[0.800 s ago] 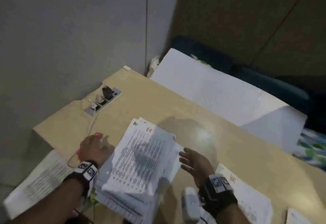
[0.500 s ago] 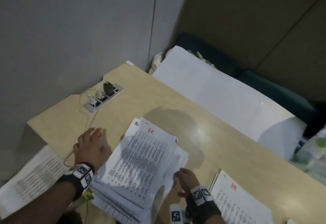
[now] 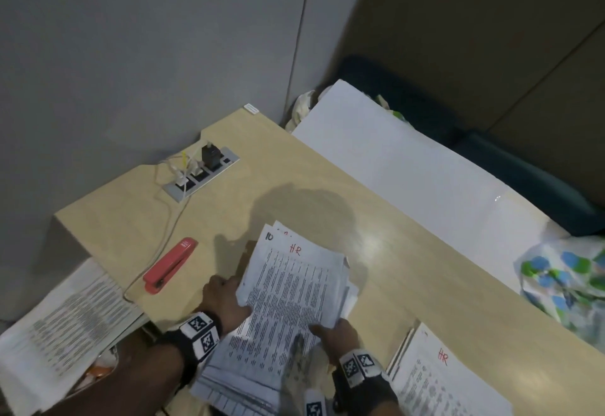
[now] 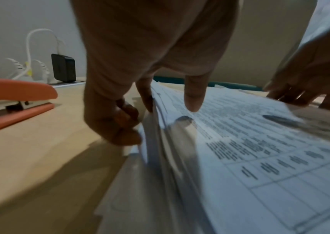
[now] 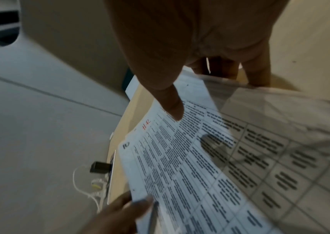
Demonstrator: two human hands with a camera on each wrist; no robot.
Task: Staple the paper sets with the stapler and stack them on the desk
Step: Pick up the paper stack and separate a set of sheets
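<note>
The table (image 3: 409, 284) carries a loose pile of papers (image 3: 288, 288) near its front edge. The left hand (image 3: 226, 297) pinches the pile's left edge, the right hand (image 3: 334, 333) its near corner, thumb on top, apparently lifting the top set. The stapler (image 3: 172, 265) lies left of the pile.

A: Where's the head cam sitting?

B: High up, angled down at the pale wooden bench (image 3: 376, 219), far enough back to take in both wrists plus the grey wall.

A: And the wrist ones?

B: Way closer. Left one skims low over the bench toward the wall; right one looks along the fingers, tilted sideways. All three catch the loose pile of white printed paper sheets (image 3: 288, 291) (image 4: 240, 142) (image 5: 180, 158) and the silver socket strip with its black plug (image 3: 203, 171) (image 4: 63, 68) (image 5: 100, 167).
</note>
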